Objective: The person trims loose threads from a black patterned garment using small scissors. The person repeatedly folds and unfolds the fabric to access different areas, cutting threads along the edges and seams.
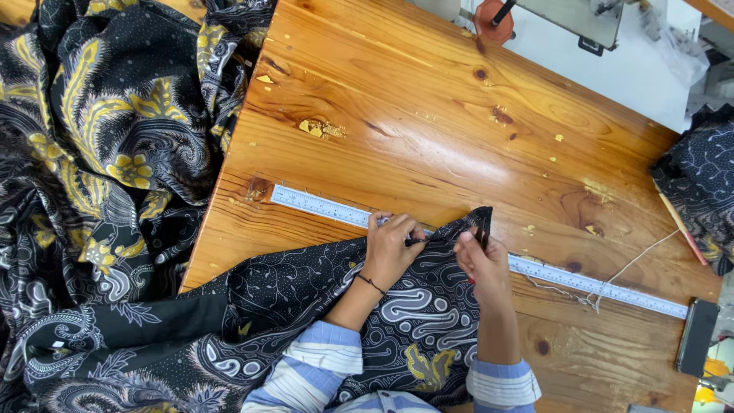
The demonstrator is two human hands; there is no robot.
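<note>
Partly hidden: the long clear plastic ruler (321, 205) runs diagonally across the bench, its middle covered by fabric and hands. Whatever the right hand (482, 264) pinches is too small to identify: thin, dark, with a bit of red under the palm. Left hand (394, 248) is closed on a small dark item at the fabric edge, also hard to make out. Both hands narrow, fingertips pressed on the black patterned cloth with grey swirls and yellow motifs (413, 321), which lies at the near edge of the varnished knotty wooden bench (428, 115), one corner peaking over the ruler. Striped blue-white cuffs cut off at frame bottom.

More of the same cloth is heaped off the bench's left edge (99, 153). White thread (627, 268) trails near the right end of the ruler. Dark flat phone-like object (696, 336) at the right edge. Orange spool (493, 19) and a grey machine at the far edge, cropped.
</note>
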